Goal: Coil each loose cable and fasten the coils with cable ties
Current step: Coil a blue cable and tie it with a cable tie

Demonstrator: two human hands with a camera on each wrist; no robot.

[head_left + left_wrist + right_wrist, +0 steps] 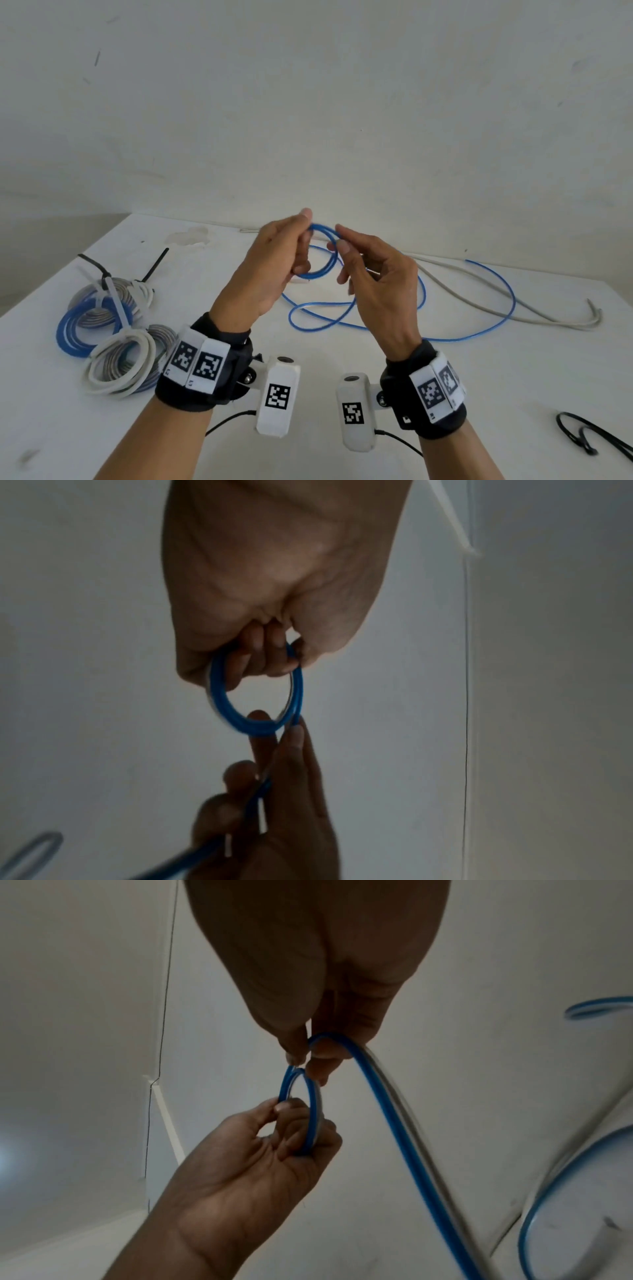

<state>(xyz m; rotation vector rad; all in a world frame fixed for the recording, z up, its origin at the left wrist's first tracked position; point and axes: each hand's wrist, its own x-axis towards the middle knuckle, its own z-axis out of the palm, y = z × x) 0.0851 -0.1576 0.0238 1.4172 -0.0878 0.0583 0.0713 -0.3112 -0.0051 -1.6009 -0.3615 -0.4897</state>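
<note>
The left hand [270, 260] holds a small coil of the blue cable [320, 253] above the white table [342, 383], its fingers [270, 653] curled through the ring with the thumb closing on the outside. The right hand [373, 277] pinches the same cable between thumb and forefinger at the coil's far edge, just opposite the left fingers. From that pinch the loose length drops past the right palm and sprawls in loops on the table beneath both hands.
</note>
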